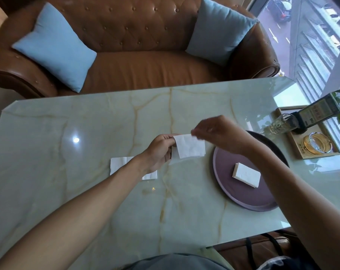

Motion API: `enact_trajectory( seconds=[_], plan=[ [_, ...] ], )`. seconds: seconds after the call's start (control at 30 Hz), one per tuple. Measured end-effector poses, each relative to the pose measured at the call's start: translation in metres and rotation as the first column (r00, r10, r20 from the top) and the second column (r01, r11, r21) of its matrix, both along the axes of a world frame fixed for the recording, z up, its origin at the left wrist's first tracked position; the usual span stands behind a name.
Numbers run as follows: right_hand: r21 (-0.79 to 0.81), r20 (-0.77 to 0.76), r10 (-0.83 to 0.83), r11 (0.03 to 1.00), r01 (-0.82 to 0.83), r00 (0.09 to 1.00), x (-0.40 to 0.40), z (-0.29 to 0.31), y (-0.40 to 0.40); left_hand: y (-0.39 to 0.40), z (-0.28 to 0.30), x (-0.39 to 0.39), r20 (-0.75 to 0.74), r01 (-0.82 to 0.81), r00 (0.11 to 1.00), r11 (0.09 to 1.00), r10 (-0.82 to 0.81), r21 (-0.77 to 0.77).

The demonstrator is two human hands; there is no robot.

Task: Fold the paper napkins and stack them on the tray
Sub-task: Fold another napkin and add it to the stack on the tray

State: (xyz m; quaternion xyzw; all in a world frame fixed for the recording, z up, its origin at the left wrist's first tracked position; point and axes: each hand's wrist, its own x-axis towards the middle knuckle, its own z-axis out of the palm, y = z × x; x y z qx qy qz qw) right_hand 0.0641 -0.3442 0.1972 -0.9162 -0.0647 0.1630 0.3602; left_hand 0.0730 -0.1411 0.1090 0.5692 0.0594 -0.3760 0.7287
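A white paper napkin hangs folded in the air above the marble table. My left hand pinches its left edge and my right hand pinches its top right corner. To the right lies a round purple tray with a small stack of folded napkins on it. My left forearm partly covers an unfolded napkin lying flat on the table to the left.
A wooden tray at the right edge holds a gold-rimmed glass ashtray, a clear bottle and a dark stand. A brown leather sofa with two blue cushions stands behind the table. A window is at the right.
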Motion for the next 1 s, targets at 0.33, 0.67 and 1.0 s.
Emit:
enact_trajectory(
  seconds=[0.33, 0.67, 1.0],
  plan=[
    [-0.098, -0.059, -0.003, 0.995, -0.003, 0.998, 0.012, -0.029, -0.007, 0.010, 0.014, 0.008, -0.073, 0.048, 0.996, 0.993, -0.055, -0.105],
    [-0.059, -0.034, 0.025, 0.998, -0.027, 0.999, 0.020, -0.027, -0.002, 0.010, 0.024, 0.014, 0.415, -0.005, 0.897, 0.935, -0.152, 0.353],
    [0.009, -0.105, -0.089, 0.996, 0.090, 0.990, 0.021, -0.024, -0.025, 0.028, 0.033, 0.024, 0.573, -0.083, 0.795, 0.900, -0.200, 0.429]
  ],
)
